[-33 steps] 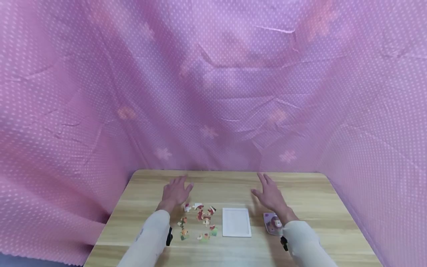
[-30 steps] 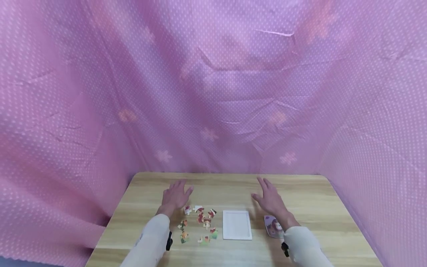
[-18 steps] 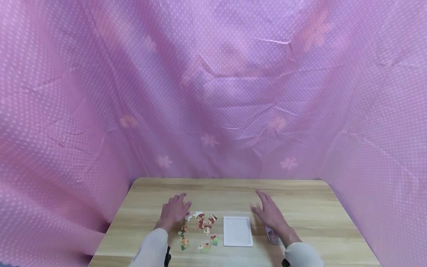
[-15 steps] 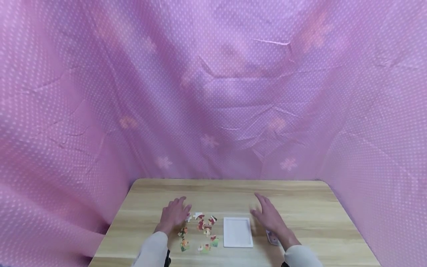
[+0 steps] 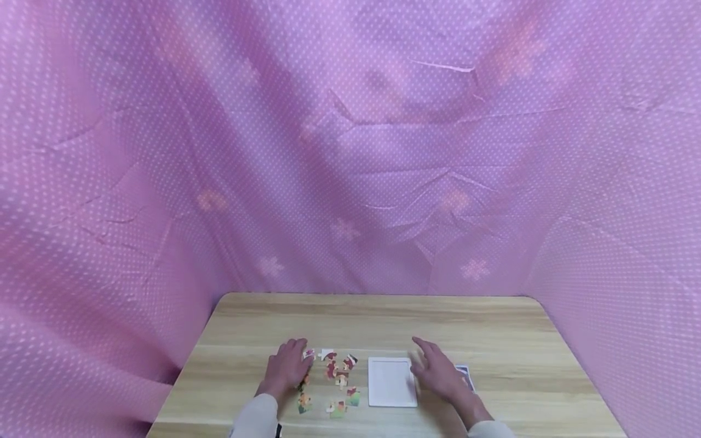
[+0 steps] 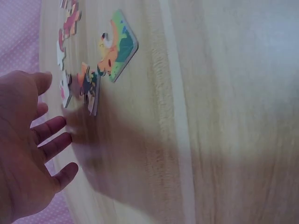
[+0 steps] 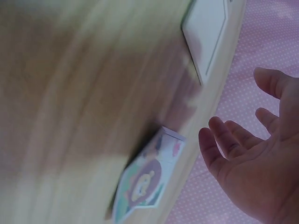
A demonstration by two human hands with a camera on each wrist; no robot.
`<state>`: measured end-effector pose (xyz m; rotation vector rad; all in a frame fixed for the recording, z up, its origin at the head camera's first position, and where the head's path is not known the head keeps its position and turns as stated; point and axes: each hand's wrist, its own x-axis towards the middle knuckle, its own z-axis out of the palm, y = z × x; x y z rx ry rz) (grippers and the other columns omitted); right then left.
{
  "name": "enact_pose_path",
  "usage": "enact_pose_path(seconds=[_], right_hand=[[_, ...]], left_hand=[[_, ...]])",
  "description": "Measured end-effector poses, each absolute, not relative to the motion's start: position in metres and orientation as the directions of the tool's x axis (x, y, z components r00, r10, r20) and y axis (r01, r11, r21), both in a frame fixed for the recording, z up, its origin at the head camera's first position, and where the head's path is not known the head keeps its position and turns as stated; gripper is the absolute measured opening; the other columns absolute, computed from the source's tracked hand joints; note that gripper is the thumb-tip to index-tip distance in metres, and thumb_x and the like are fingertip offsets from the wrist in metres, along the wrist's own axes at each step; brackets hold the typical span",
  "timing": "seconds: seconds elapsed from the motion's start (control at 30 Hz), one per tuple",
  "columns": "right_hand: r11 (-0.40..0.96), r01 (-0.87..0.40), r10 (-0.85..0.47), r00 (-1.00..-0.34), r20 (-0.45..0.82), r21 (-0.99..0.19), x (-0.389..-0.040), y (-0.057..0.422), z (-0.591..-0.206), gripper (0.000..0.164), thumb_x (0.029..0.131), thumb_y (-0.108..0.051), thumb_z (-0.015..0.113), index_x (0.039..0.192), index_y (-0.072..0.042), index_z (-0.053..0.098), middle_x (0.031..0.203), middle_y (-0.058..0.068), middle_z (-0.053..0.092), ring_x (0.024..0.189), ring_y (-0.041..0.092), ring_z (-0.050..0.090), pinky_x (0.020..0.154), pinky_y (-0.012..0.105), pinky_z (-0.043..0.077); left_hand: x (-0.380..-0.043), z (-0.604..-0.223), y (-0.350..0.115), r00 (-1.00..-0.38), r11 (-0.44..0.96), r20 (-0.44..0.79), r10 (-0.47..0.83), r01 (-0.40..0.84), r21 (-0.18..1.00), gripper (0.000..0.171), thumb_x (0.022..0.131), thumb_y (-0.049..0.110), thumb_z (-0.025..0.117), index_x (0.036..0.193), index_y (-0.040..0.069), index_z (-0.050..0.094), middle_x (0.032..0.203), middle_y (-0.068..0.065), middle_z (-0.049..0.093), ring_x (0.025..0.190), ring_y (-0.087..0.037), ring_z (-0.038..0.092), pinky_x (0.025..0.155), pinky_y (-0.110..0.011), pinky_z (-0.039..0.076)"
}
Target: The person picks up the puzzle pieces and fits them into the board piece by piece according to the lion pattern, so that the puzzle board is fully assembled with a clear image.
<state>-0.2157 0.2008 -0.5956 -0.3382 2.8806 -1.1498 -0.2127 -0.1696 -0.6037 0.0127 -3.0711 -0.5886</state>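
Observation:
Several jigsaw puzzle pieces (image 5: pixel 331 368) lie loose on the left-middle of the wooden table. My left hand (image 5: pixel 286 368) hovers at their left side, fingers relaxed and holding nothing. In the left wrist view, its thumb side is nearest a white-and-pink piece (image 6: pixel 65 91), with a dark-and-orange piece (image 6: pixel 88 84) and a green corner piece (image 6: pixel 119 46) farther off. A white puzzle tray (image 5: pixel 391 395) lies flat right of the pieces. Over its right edge reaches my right hand (image 5: pixel 438 372), loosely bent and holding nothing; its shadow falls on the tray.
A folded picture card (image 7: pixel 145 182) lies on the table right of the tray, partly behind my right forearm in the head view. Pink dotted cloth (image 5: pixel 345 182) hangs around the back and sides of the table (image 5: pixel 361 319).
Both hands have drawn back toward me. My right hand has also shifted left to the tray's edge, and my left hand has come lower beside the pieces. The head view has tilted up slightly.

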Motion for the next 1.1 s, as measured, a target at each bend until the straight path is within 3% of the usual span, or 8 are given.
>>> enact_pose_path(seconds=[0.2,0.5,1.1], right_hand=[[0.717,-0.255,-0.258,-0.962,0.092,-0.649,-0.209,0.204,-0.609,0.066,0.083,-0.021,0.071,0.143,-0.010,0.044,0.141,0.020,0.049,0.113,0.036,0.058,0.094,0.057,0.046],[0.722,-0.252,-0.279,-0.958,0.062,-0.645,-0.194,0.210,-0.612,0.062,0.085,-0.021,0.069,0.141,-0.012,0.046,0.140,0.019,0.049,0.118,0.040,0.056,0.094,0.059,0.045],[0.692,-0.310,-0.339,-0.937,0.087,-0.652,-0.177,0.223,-0.623,0.062,0.080,-0.017,0.071,0.137,-0.009,0.051,0.137,0.021,0.051,0.124,0.041,0.051,0.101,0.060,0.040]], left_hand=[[-0.204,-0.609,-0.164,-0.999,0.946,0.040,-0.021,-0.007,0.325,0.048,0.091,0.035,0.060,0.130,0.007,0.055,0.129,-0.015,0.055,0.116,-0.035,0.052,0.085,-0.060,0.045],[-0.191,-0.615,-0.155,-0.996,0.949,0.073,-0.051,-0.026,0.313,0.040,0.092,0.035,0.060,0.119,0.006,0.061,0.125,-0.013,0.055,0.113,-0.033,0.052,0.083,-0.058,0.046],[-0.172,-0.623,-0.136,-0.986,0.954,0.115,-0.124,-0.087,0.287,0.038,0.091,0.033,0.063,0.120,0.008,0.062,0.124,-0.011,0.056,0.113,-0.032,0.053,0.088,-0.056,0.044]])
